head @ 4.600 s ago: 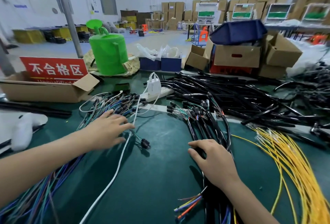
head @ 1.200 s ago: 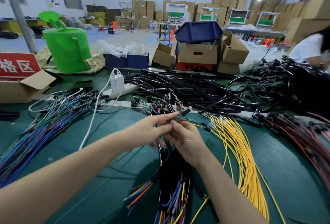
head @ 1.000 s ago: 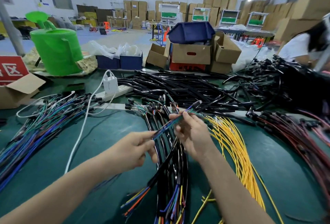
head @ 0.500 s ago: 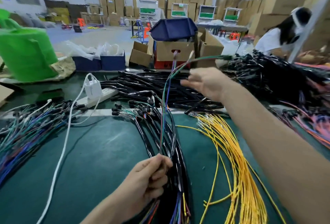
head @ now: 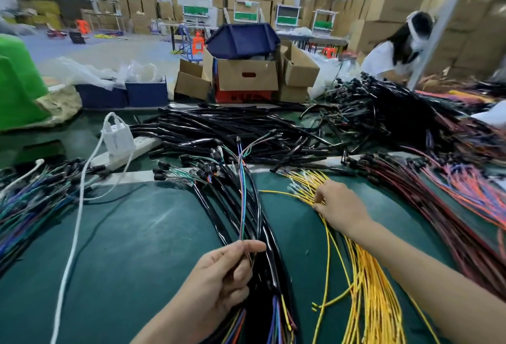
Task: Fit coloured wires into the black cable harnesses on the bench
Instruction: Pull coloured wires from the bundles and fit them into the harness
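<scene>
Over green matting [head: 137, 247]: left hand [head: 216, 275], pinch on coloured wires [head: 242, 193]; right hand [head: 342, 209], pinch on yellow wires [head: 367, 275].

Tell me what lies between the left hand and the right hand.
Head view: black sleeved cable harnesses beside the left hand, then bare green bench mat up to the right hand.

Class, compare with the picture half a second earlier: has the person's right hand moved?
Yes. The right hand, then raised before the cardboard box, has dropped to the yellow wires on the bench; the left hand still pinches the coloured wires.
</scene>
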Available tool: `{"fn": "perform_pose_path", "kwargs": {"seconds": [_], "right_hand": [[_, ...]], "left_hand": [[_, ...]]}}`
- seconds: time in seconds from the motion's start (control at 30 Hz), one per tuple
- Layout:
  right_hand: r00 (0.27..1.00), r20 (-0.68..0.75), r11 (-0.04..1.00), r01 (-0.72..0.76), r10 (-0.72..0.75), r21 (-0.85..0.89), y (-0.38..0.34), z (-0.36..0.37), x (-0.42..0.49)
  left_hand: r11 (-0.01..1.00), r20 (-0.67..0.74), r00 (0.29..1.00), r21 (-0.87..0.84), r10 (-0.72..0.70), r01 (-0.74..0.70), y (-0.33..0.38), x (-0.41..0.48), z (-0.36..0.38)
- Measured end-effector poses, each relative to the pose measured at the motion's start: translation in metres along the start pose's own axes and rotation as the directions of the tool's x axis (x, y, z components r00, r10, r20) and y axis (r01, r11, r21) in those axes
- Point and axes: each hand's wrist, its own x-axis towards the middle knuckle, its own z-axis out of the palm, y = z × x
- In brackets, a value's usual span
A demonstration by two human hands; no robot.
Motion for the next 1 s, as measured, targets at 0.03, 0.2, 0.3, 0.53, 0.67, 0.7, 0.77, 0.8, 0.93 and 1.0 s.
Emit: {"fn": "perform_pose_path", "kwargs": {"seconds": [0.03,0.2,0.3,0.53,0.67,0.7,0.77,0.8,0.93,1.0], "right_hand": [[1.0,0.001,1.0,-0.009,0.009,-0.015,0.0,0.0,-0.001],[0.993,0.073,0.995,-0.088,0.092,-0.053,-0.009,-0.005,0.004],[0.99,0.087,0.994,-0.106,0.109,-0.041,-0.014,-0.025,0.011],[0.946,-0.323,0.942,0.112,-0.004,0.316,-0.026,-0.13,0.029],[0.815,-0.573,0.847,0.361,-0.083,0.391,-0.042,-0.18,0.022],[0.794,-0.602,0.812,0.406,-0.086,0.42,-0.048,-0.188,0.019],[0.807,-0.582,0.721,0.463,-0.101,0.516,-0.059,-0.197,0.012],[0.839,-0.53,0.665,0.465,-0.12,0.584,-0.065,-0.197,0.008],[0.94,-0.241,0.488,0.332,-0.241,0.807,-0.086,-0.175,-0.002],[0.939,-0.164,0.505,0.303,-0.301,0.808,-0.095,-0.157,-0.002]], "left_hand": [[1.0,0.005,1.0,-0.005,-0.003,0.003,0.001,0.0,0.0],[0.999,0.029,1.0,-0.041,-0.004,0.005,0.002,-0.001,0.0],[1.0,0.034,0.999,-0.015,0.01,-0.01,0.001,-0.002,0.001],[0.998,-0.002,0.998,0.005,0.063,-0.063,-0.002,0.0,0.0],[0.999,-0.034,0.998,0.001,0.053,-0.053,-0.002,0.001,0.0],[0.999,-0.034,0.998,0.008,0.047,-0.047,-0.001,0.0,0.0],[0.999,-0.026,0.999,0.029,0.032,-0.032,0.0,0.0,0.001],[0.999,-0.021,1.0,0.041,0.023,-0.022,0.0,0.0,0.002],[0.999,-0.007,1.0,0.052,-0.006,0.006,0.001,-0.001,0.002],[0.999,0.014,1.0,0.051,-0.019,0.018,0.001,-0.002,0.001]]}}
